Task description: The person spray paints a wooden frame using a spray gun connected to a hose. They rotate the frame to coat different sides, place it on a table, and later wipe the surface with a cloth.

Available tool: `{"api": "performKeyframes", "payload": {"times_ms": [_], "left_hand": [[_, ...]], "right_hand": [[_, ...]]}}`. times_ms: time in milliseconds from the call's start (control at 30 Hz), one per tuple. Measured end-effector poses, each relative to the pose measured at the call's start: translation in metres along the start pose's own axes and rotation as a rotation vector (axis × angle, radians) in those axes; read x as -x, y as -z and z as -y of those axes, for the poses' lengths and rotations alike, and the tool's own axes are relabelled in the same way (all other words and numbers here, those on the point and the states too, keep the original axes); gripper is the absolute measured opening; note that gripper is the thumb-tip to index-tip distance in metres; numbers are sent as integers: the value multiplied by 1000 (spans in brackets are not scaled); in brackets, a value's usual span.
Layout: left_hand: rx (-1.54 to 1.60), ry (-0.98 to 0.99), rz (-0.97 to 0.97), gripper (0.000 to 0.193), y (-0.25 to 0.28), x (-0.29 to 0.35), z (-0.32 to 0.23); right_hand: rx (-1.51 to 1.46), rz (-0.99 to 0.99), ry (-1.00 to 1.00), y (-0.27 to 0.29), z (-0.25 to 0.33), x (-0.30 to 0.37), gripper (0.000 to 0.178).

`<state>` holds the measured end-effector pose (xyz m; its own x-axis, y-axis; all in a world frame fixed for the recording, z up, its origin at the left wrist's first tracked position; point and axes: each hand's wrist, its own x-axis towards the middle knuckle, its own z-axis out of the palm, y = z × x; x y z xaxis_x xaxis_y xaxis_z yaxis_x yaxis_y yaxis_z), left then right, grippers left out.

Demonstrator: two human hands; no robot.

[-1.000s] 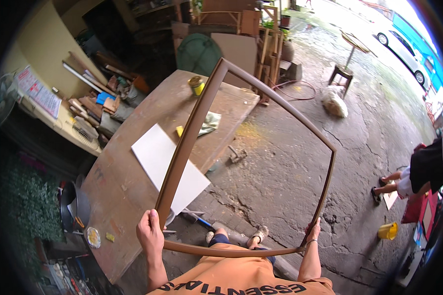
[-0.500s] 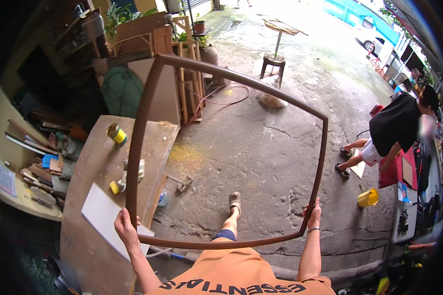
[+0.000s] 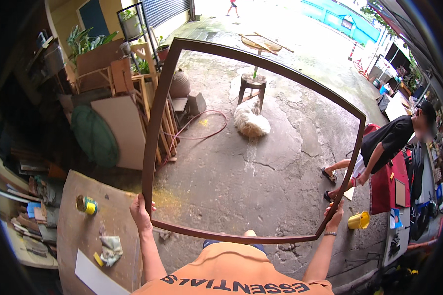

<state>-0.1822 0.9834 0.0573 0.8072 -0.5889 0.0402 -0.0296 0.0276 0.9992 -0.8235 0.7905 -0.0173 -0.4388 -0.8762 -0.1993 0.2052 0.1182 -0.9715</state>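
Left hand (image 3: 142,215) and right hand (image 3: 334,216) gripped dark-brown four-sided frame (image 3: 157,128); view swung, frame no longer overlapped scuffed brown wooden tabletop (image 3: 114,211), so carry likely cleared it.

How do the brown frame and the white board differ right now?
The brown frame is dark and open in the middle; the white board is pale and solid. The frame is held up by the left hand and right hand, while the board lies on the table. Both have angular corners.
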Motion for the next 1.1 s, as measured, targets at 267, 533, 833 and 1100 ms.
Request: {"api": "performKeyframes", "payload": {"times_ms": [267,533,833,1100], "left_hand": [[-37,5,29,40,-192,-130,21],[-36,167,-128,40,-370,-236,21],[58,323,-249,39,-590,-376,40],[79,422,-296,45,-789,-499,60]], "right_hand": [[-41,62,10,-96,23,-197,54],[170,185,5,-261,101,-474,55],[448,331,204,-489,234,-735,58],[582,423,264,-656,291,-977,58]]}}
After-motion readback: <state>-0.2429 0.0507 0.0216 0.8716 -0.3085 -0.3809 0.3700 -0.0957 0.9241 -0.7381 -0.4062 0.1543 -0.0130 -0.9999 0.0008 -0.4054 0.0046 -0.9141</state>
